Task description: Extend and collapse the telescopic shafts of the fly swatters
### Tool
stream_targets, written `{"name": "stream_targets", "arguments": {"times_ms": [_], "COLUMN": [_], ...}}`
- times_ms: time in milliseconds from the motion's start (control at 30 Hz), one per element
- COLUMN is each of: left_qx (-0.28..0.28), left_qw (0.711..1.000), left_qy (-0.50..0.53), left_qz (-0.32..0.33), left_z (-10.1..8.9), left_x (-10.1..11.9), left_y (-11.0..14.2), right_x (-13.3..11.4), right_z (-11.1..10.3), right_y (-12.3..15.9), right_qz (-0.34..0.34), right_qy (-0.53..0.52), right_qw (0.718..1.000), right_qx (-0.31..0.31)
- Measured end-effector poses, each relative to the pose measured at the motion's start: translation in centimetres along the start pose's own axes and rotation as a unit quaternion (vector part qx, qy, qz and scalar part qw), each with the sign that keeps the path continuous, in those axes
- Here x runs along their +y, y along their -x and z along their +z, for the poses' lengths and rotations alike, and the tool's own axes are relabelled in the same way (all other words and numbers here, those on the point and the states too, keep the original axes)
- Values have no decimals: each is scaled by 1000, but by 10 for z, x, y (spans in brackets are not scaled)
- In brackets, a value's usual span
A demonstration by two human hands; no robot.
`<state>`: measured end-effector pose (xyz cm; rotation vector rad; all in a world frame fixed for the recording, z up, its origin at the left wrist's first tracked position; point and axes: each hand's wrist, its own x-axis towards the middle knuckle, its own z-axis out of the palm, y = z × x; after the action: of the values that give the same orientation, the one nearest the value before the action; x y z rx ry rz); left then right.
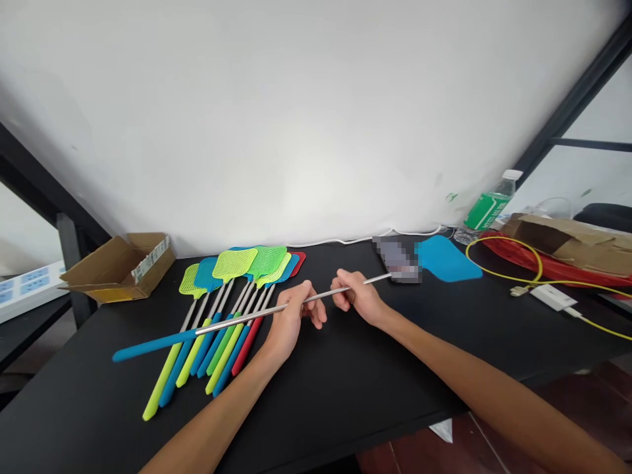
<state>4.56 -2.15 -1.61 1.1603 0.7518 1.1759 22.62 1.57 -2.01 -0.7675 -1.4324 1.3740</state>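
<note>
I hold one fly swatter across the black table (345,388) with both hands. Its thin metal rod (326,295) runs from a blue handle (153,343) at the left to a blue head (447,259) at the right. My left hand (291,319) is closed around the rod near its middle. My right hand (356,297) pinches the rod a little further right. To the left of my hands a fanned pile of several fly swatters (232,303) lies flat, with green, yellow, blue and red heads and handles.
An open cardboard box (118,266) stands at the table's back left. A green-labelled bottle (486,207), red and yellow cables (538,263), a white adapter (553,296) and brown packaging (573,243) crowd the back right. A white wall rises behind.
</note>
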Motion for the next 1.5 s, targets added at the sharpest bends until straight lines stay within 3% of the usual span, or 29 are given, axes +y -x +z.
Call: {"name": "stream_targets", "arguments": {"times_ms": [100,200,300,467,533,633,833,967,1167,1500], "left_qx": [-44,-60,-42,63,94,80,-50,-97,-65,2], "left_qw": [998,995,995,997,994,995,995,990,995,998], "left_qy": [-39,-85,-90,-47,-38,-55,-85,-103,-81,-70], "left_qz": [-3,-9,-12,20,30,33,27,20,0,-5], "left_z": [1,2,1,-8,-10,-10,-6,-5,-7,-20], "left_x": [-4,-4,-4,2,4,5,0,0,0,6], "left_y": [2,4,3,-3,-4,-3,3,5,1,-7], "right_x": [7,7,5,-2,-4,-3,-1,-3,-4,-13], "right_z": [16,24,23,10,7,8,21,24,22,2], "right_y": [12,18,16,4,2,5,21,26,21,15], "right_qz": [19,41,36,-12,-17,-24,4,14,7,-28], "right_qy": [19,22,-12,-113,-133,-90,54,53,73,143], "right_qw": [993,986,992,992,988,995,990,986,992,984], "right_qx": [-111,-158,-122,48,73,36,-127,-159,-107,-103]}}
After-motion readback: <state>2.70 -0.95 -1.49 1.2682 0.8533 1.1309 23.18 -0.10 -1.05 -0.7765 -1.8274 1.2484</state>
